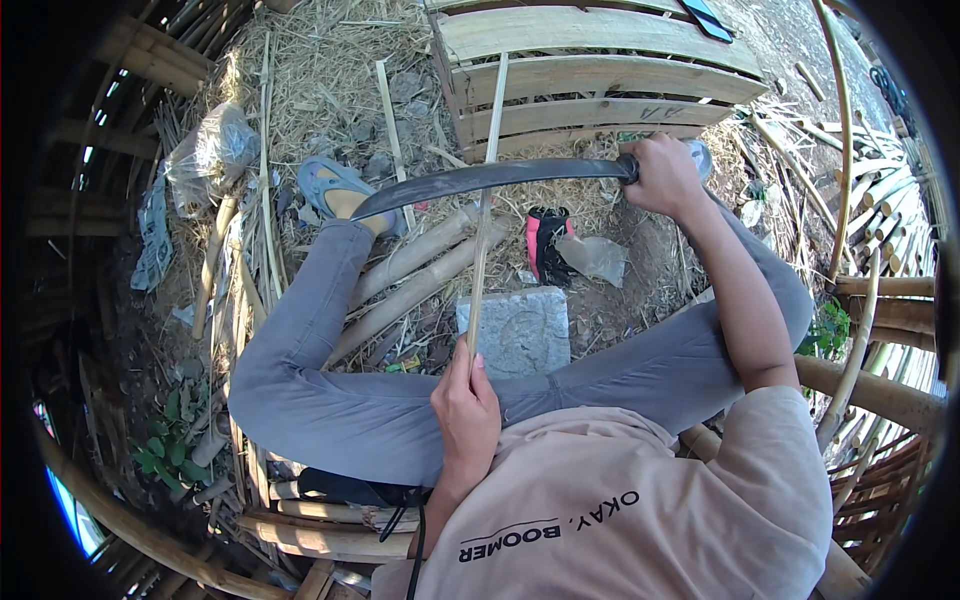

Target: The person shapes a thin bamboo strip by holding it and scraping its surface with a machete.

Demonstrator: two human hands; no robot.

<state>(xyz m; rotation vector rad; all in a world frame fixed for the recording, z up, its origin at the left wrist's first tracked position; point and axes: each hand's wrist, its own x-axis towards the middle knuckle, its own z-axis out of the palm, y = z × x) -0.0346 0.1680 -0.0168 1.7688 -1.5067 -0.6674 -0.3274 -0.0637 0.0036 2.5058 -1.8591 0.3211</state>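
My left hand is closed round the lower end of a long, thin bamboo strip, which points away from me and rises toward the wooden crate. My right hand grips the dark handle of a machete. Its long, curved blade reaches leftward across the strip, over the strip's upper half, with its tip near my left foot. Whether the blade touches the strip, I cannot tell. Below the strip, between my legs, lies a pale square stone block.
A slatted wooden crate stands ahead, with a phone on top. Bamboo poles lie by my left leg. A black and pink item and a clear plastic bag lie beyond the block. Cut bamboo is piled at right.
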